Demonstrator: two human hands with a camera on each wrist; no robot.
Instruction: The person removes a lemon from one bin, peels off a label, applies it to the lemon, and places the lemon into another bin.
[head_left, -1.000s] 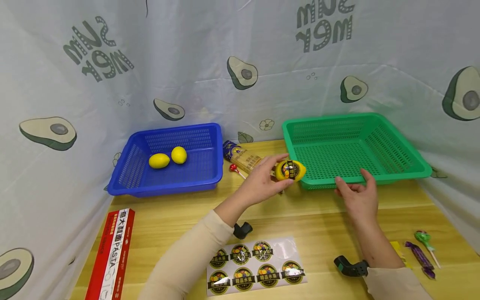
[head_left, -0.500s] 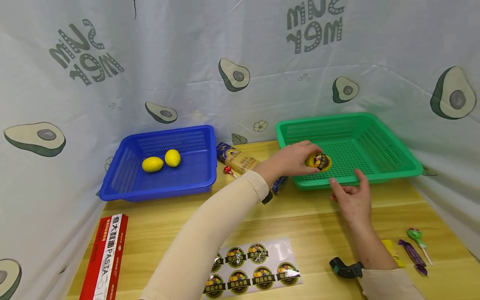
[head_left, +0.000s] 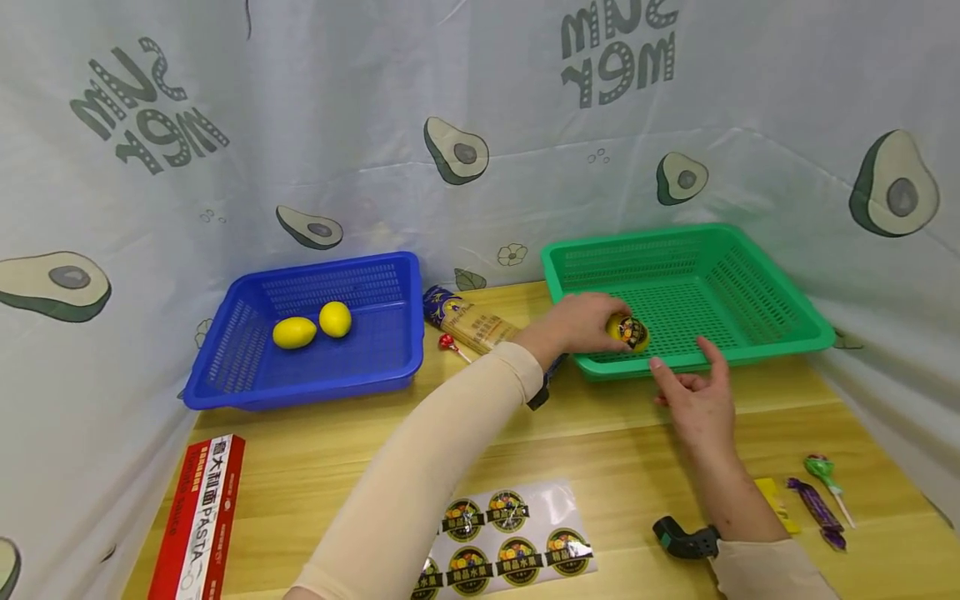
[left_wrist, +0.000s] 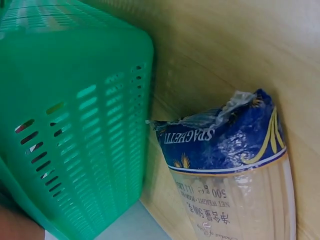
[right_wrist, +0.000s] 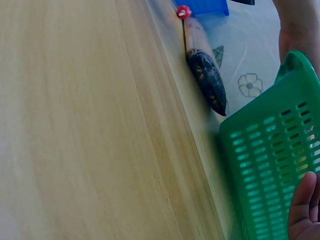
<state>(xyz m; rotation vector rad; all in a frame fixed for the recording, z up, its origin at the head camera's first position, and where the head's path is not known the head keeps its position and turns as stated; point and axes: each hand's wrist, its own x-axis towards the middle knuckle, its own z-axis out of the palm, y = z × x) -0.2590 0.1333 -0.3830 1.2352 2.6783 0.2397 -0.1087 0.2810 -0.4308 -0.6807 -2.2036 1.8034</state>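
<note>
Left hand holds a stickered lemon inside the green basket

The left hand (head_left: 577,325) curls its fingers around a yellow lemon (head_left: 628,332) bearing a dark round sticker, low over the near-left floor of the green basket (head_left: 750,287). The right hand (head_left: 693,400) hovers just outside the basket's front rim, fingers loosely spread and holding nothing. A spaghetti packet (head_left: 468,321) lies behind the left wrist.

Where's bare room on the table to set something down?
Free: the wood between the pasta box, blue basket and left sleeve; also between the right hand and sticker sheet. Crowded: the gap between the baskets, with spaghetti and lollipop.
</note>
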